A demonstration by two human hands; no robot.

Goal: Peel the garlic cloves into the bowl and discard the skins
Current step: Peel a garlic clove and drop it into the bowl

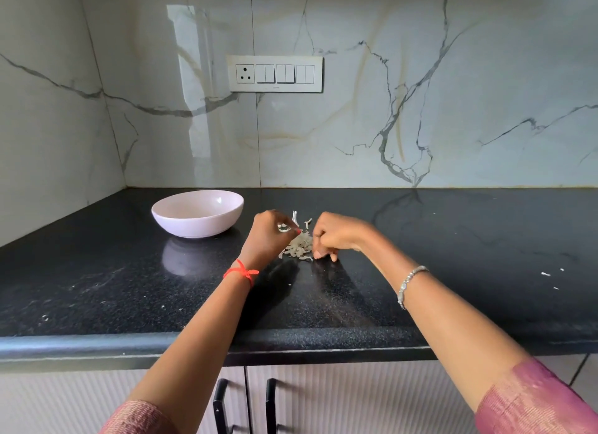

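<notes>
Head view looks down on a black speckled desk (pixel 453 255) that stands in a corner of marble-patterned wall. Both forearms reach forward over its front edge. The left hand (pixel 270 236) has its fingers curled, and between the thumb and the fingertips it pinches a pale piece of skin (pixel 284 228) just above the heap. The right hand (pixel 336 236) is clenched loosely with the knuckles up and the fingertips (pixel 318 255) down on the desk at the right edge of the heap; I cannot tell if it holds anything inside. Between the two hands lies the heap of garlic skins (pixel 299 247), dry and whitish, and some strips stick up behind it. If there are cloves in the heap, they cannot be told from the skins. The pale pink bowl (pixel 194 228) stands upright on the desk to the left of the left hand, near it but not touching. A red thread (pixel 242 273) is tied on the left wrist and a silver bracelet (pixel 409 284) sits on the right forearm. A few white scraps (pixel 546 274) lie far to the right on the desk. On the wall behind is a switch panel (pixel 275 73) with one socket.
</notes>
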